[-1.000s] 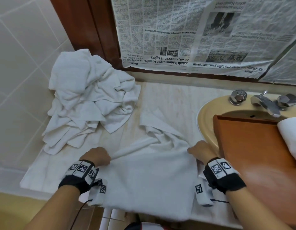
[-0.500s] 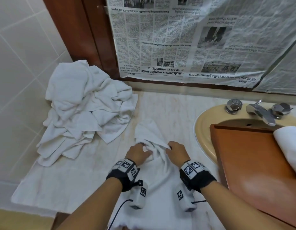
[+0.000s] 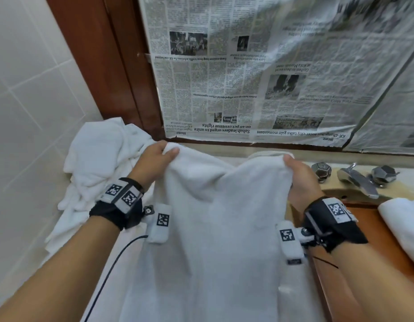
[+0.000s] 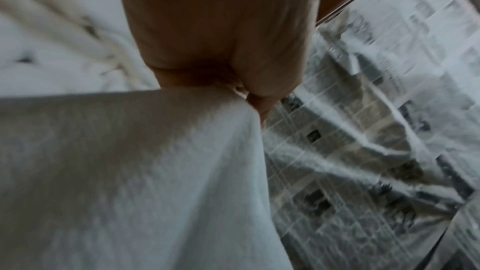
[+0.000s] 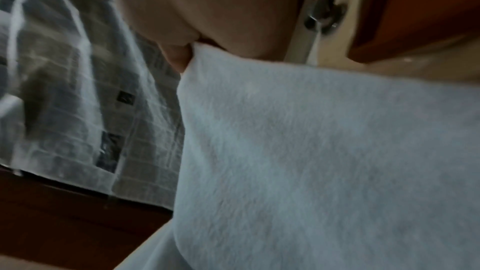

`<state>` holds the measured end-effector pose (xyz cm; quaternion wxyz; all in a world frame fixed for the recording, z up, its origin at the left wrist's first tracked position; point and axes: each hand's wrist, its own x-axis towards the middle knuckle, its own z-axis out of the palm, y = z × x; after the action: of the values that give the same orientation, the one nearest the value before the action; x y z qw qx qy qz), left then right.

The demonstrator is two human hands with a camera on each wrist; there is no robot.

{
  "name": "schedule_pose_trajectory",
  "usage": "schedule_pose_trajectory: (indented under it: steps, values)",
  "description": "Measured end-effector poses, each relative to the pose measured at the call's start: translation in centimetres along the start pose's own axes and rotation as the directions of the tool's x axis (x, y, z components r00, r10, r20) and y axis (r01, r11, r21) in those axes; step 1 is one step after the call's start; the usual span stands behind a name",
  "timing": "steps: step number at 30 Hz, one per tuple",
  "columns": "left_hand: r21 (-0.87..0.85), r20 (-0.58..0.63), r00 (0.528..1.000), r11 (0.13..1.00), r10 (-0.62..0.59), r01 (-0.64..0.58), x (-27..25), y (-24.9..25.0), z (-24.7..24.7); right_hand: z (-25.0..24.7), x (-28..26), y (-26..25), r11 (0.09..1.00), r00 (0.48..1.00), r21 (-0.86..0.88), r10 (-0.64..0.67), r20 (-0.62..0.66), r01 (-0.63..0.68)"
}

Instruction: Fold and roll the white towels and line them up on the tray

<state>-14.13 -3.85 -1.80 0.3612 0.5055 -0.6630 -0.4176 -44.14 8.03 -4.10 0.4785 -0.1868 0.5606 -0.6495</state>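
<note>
A white towel point(image 3: 220, 228) hangs stretched between both hands above the counter, its lower part draping toward me. My left hand point(image 3: 157, 156) pinches its top left corner, thumb over the edge. My right hand point(image 3: 299, 175) pinches the top right corner. The wrist views show the same towel point(image 4: 155, 171) point(image 5: 311, 151) running from the pinching fingers point(image 4: 262, 98) point(image 5: 176, 56). A heap of loose white towels point(image 3: 96, 163) lies at the left against the tiled wall. On the wooden tray point(image 3: 373, 231) at the right lies one rolled white towel point(image 3: 403, 224).
The tray sits over a beige sink point(image 3: 336, 191) with a chrome tap point(image 3: 357, 180) and two knobs. Newspaper point(image 3: 271, 66) covers the wall behind, beside a brown wooden frame point(image 3: 103, 54). White tiles point(image 3: 27, 89) line the left wall.
The towel lay flat on the counter a second ago. Both hands came together at its far edge, took the corners, then lifted it up and spread it apart.
</note>
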Motion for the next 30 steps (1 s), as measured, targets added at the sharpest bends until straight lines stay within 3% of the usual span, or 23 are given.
schedule_pose_trajectory:
  steps: [5,7,9,11,12,14,16,19,25,30]
  values:
    - [-0.117,-0.084,0.987,0.982,0.136,-0.145,4.8,3.6,-1.4,1.0,2.6,-5.9,0.996,0.995,0.042,-0.078,-0.065,0.081]
    - [-0.047,-0.127,0.988,0.995,0.086,-0.092,7.7,2.4,-0.9,1.6,4.8,-6.8,0.975,0.967,-0.198,-0.144,-0.209,0.102]
    - [0.029,-0.114,0.990,0.995,-0.087,0.091,9.1,0.3,0.8,1.7,6.5,-5.9,0.880,0.948,-0.475,-0.139,-0.287,-0.015]
    - [0.167,-0.067,0.965,0.950,-0.255,0.263,7.6,-2.5,2.8,1.0,7.2,-2.8,0.727,0.925,-0.666,-0.116,-0.363,-0.170]
    - [0.229,-0.045,0.952,0.925,-0.301,0.303,6.0,-4.1,3.7,0.4,6.5,-0.7,0.662,0.936,-0.724,-0.098,-0.339,-0.193]
    - [0.259,-0.013,0.954,0.921,-0.298,0.291,2.3,-7.5,4.8,-0.7,3.6,3.9,0.577,0.952,-0.782,-0.027,-0.306,-0.235]
    - [0.252,-0.023,0.975,0.943,-0.221,0.219,-1.5,-11.1,5.0,-2.0,0.4,8.5,0.488,0.957,-0.829,0.047,-0.286,-0.272]
    - [0.341,-0.083,0.986,0.926,-0.142,0.162,-6.0,-15.7,4.4,-3.8,-3.0,13.1,0.439,0.925,-0.818,0.092,-0.369,-0.370]
    - [0.448,-0.064,0.951,0.843,-0.301,0.297,-11.6,-20.1,1.9,-5.0,-6.4,15.9,0.339,0.903,-0.839,0.106,-0.416,-0.426]
    - [0.548,-0.034,0.941,0.781,-0.337,0.299,-14.2,-20.1,0.8,-4.2,-9.4,17.8,0.246,0.926,-0.893,0.113,-0.361,-0.378]
